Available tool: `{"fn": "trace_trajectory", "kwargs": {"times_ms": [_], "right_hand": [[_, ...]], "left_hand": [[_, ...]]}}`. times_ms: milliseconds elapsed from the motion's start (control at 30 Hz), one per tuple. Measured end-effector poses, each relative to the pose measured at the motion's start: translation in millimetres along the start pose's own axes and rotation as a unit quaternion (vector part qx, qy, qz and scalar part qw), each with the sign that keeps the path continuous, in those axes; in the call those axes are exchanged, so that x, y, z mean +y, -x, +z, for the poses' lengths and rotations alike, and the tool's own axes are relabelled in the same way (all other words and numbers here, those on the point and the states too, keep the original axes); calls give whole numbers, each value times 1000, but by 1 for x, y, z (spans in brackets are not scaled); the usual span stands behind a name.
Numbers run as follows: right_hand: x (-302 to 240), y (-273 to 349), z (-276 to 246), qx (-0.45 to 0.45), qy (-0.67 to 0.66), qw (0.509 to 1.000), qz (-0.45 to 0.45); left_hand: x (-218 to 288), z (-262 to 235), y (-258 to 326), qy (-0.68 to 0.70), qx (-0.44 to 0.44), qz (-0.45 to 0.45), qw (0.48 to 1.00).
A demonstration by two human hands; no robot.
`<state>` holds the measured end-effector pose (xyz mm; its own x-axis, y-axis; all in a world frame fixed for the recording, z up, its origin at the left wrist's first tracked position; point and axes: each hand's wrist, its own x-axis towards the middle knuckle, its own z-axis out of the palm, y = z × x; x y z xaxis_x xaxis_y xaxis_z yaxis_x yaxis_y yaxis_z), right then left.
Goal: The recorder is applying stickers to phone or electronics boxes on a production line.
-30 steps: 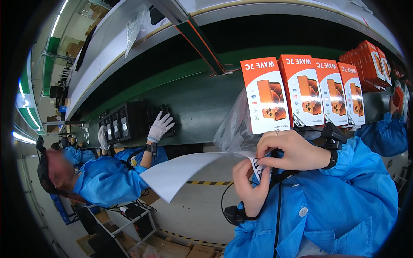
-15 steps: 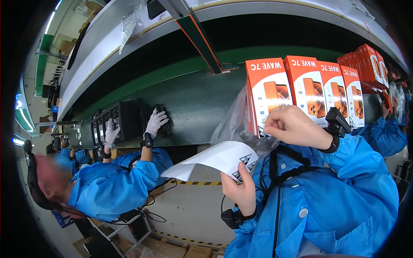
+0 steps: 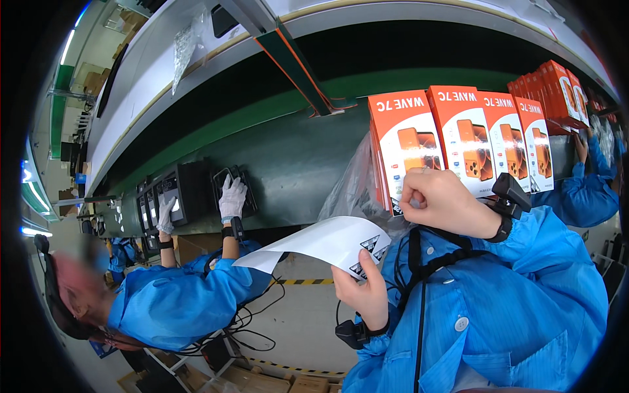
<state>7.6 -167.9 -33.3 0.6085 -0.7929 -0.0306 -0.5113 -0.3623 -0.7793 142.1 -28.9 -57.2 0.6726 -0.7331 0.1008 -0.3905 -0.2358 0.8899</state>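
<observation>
Hands: left hand (image 3: pixel 362 293) pinches white sheet (image 3: pixel 321 241) beside green conveyor (image 3: pixel 288 150).

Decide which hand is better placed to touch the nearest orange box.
Right: the right hand is beside the nearest orange box; the left hand is lower, holding the white sheet.

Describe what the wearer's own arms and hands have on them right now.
Both arms wear bright blue smock sleeves with elastic cuffs. Both hands are bare, with no gloves: left hand, right hand. Each wrist carries a black strap with a small black boxy device, the right wrist device and the left wrist device. Black cables run down the smock front.
</observation>
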Motion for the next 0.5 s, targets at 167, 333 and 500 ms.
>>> {"fn": "trace_trajectory", "kwargs": {"times_ms": [167, 333, 500], "right_hand": [[0, -2, -8, 7, 62, 998, -4], [11, 22, -27, 117, -110, 987, -27], [34, 72, -54, 210, 133, 966, 69]], "left_hand": [[-4, 7, 0, 94, 48, -25, 994], [-17, 10, -7, 355, -17, -123, 927], [-10, 45, -43, 476, -166, -184, 844]]}}
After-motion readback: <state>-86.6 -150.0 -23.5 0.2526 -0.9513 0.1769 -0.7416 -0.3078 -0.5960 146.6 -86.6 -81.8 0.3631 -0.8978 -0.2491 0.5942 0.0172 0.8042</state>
